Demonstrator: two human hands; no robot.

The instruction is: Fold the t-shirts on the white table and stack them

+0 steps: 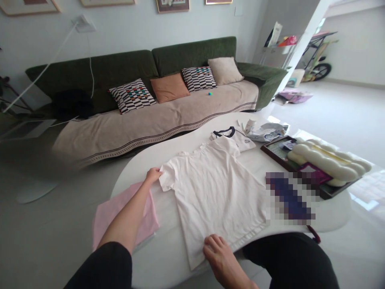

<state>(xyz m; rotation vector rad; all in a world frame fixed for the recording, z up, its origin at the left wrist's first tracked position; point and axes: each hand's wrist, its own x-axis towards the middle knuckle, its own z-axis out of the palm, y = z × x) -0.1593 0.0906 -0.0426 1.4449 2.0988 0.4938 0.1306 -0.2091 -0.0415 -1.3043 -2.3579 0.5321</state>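
Observation:
A white T-shirt lies spread flat on a white oval table. My left hand pinches the edge of the shirt's left sleeve, fingers closed on the cloth. Down at the shirt's bottom hem my right hand grips the near corner, fingers curled onto the fabric. A folded pink cloth lies under my left forearm at the table's left end. A second white shirt with a dark collar sits folded beyond the spread one.
A dark tray on the right holds cream padded cushions and a purple item. Crumpled wrappers lie behind it. A green sofa with several pillows stands behind the table. Open floor lies to the right.

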